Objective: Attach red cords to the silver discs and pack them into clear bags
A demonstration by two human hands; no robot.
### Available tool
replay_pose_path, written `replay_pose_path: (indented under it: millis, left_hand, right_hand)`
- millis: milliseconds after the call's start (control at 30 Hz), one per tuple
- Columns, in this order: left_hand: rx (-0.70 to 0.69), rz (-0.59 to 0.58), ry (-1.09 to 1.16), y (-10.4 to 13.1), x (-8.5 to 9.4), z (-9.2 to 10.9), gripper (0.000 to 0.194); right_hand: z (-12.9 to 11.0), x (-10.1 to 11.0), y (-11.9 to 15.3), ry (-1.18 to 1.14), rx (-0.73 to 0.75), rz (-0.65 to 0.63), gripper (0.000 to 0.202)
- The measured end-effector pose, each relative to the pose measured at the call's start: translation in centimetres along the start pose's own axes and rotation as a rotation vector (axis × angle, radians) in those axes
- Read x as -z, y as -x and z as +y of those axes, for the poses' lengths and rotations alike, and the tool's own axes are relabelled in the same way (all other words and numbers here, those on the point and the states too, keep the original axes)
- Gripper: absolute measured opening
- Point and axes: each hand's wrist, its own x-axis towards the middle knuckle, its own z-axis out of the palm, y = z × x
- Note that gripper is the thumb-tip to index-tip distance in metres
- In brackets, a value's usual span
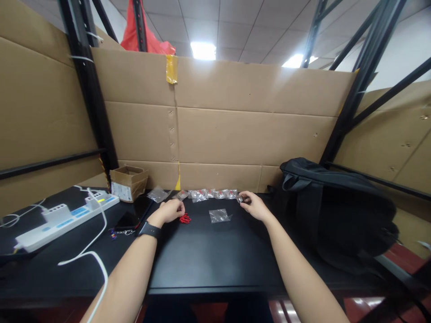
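Observation:
My left hand [171, 211], with a dark watch on the wrist, has its fingers curled together at the top of a small bundle of red cord [185, 219] on the black table. My right hand [254, 206] pinches a small clear plastic packet [240, 198] at the right end of a row. What lies inside that packet is too small to make out. Several clear packets with red bits inside [199, 194] make up the row along the back. Between my hands a flat clear plastic bag [220, 216] lies by itself.
A black backpack [336, 215] fills the right side. To the left are a white power strip [67, 220] with a loose white cable [101, 224], an opened cardboard box [129, 184], a dark phone [133, 215] and a keychain [124, 232]. Cardboard panels [222, 134] wall the back.

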Motion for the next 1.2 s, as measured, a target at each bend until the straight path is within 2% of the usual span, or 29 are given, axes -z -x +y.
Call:
replay_pose_path:
  millis: [100,233,333,400,533,633,700,767,833,1000,1200]
  left_hand:
    - [-0.038,0.095,0.027,0.3,0.6,0.8,0.011]
    - [-0.201,0.27,0.252,0.5,0.8,3.6,0.018]
    - [-0.294,0.313,0.345,0.6,0.5,5.9,0.019]
    - [-0.305,0.33,0.344,0.7,0.3,6.8,0.017]
    - [-0.223,0.343,0.206,1.0,0.0,6.3,0.013]
    - [-0.158,0.266,0.058,1.0,-0.2,4.9,0.026]
    - [-0.14,0.236,0.034,1.1,0.0,4.5,0.024]
    - [-0.145,0.261,0.109,1.1,0.4,4.8,0.019]
    - [-0.182,0.286,0.276,1.1,0.7,5.8,0.015]
    - [-0.306,0.292,0.714,0.6,-0.2,9.0,0.024]
    - [-0.357,0.309,0.822,0.4,-1.6,10.7,0.024]
  right_hand:
    - [-1.9,-0.5,0.1,-0.156,0.009,0.035,0.036]
    - [-5.5,-1.3,0.6,-0.341,0.076,0.007,0.036]
    - [-7.6,-2.0,1.1,-0.392,0.127,-0.04,0.035]
    - [-8.4,-2.6,1.5,-0.414,0.147,-0.056,0.035]
    - [-8.9,-3.7,2.0,-0.428,0.177,-0.081,0.037]
    - [-9.2,-4.1,2.3,-0.431,0.199,-0.092,0.04]
    - [-9.5,-4.1,2.5,-0.423,0.208,-0.094,0.041]
    - [-9.7,-4.2,2.6,-0.408,0.216,-0.08,0.041]
    - [-10.1,-4.3,2.7,-0.388,0.226,-0.048,0.041]
    - [-11.1,-4.6,3.0,-0.355,0.276,0.012,0.042]
    - [-11.8,-4.9,3.3,-0.344,0.316,0.059,0.043]
